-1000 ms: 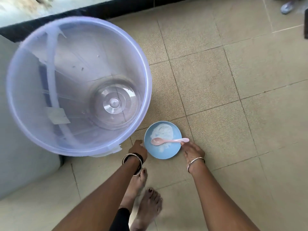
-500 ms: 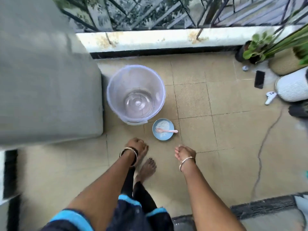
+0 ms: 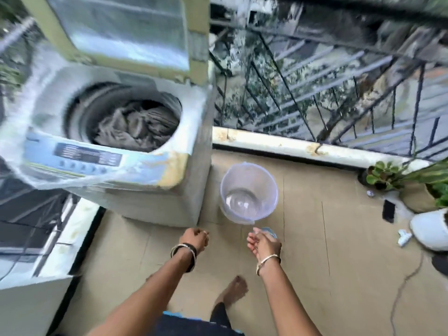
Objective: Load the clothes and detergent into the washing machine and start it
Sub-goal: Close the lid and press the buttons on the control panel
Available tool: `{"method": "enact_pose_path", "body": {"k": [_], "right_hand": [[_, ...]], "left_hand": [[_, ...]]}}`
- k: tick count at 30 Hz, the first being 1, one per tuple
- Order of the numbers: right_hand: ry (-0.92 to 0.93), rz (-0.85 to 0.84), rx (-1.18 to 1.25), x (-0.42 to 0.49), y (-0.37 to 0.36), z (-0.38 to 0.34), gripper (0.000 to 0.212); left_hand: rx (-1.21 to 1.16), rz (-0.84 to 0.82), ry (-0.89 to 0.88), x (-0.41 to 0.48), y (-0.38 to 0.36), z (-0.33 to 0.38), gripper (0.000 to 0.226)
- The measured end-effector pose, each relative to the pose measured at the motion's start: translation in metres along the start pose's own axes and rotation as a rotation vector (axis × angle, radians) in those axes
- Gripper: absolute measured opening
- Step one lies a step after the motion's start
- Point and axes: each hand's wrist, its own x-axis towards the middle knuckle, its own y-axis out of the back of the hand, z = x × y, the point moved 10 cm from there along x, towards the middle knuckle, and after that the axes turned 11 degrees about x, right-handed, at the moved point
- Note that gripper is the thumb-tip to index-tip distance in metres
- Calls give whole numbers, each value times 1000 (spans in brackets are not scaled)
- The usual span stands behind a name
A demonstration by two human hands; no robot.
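The washing machine (image 3: 116, 170) stood with its lid (image 3: 121, 32) raised and grey clothes (image 3: 135, 127) heaped in the drum. Just beside it, on the tiled floor (image 3: 339, 263), sat a clear plastic bucket (image 3: 249, 192). The left hand (image 3: 195, 238) hung loosely curled, holding nothing. The right hand (image 3: 263, 242) was relaxed, mostly hiding a blue bowl (image 3: 272, 231) behind it.

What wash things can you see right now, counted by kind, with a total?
Washing machine: 1
Pile of clothes in the drum: 1
Bucket: 1
Blue plate, mostly hidden behind a hand: 1
Hands: 2, left hand and right hand
Total: 6
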Motion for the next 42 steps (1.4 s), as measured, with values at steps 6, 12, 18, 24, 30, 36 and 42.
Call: {"method": "enact_pose_path", "body": {"k": [6,12,18,24,30,36,42], "right_hand": [[146,-137,84,-69,-127,-9,25],[261,-214,200,-137,-242,-12,22],[370,-315,151,-191,-334,-29,15],[531,-430,125,-238,-422,-82,18],[775,-449,61,-272,-489,-159,14],[1220,-263,-233,-306,-534,-250,13],[1484,-116,-837,-306,-598,-311,40]], "left_hand": [[-15,92,-265,-46,126,60,15],[-123,10,-457,-84,237,128,12],[-163,79,-574,-91,350,176,28],[-193,219,-691,-92,450,243,9],[-198,335,-811,-108,520,336,14],[94,750,-1005,-159,573,437,18],[570,1024,-1073,-165,581,516,43]]}}
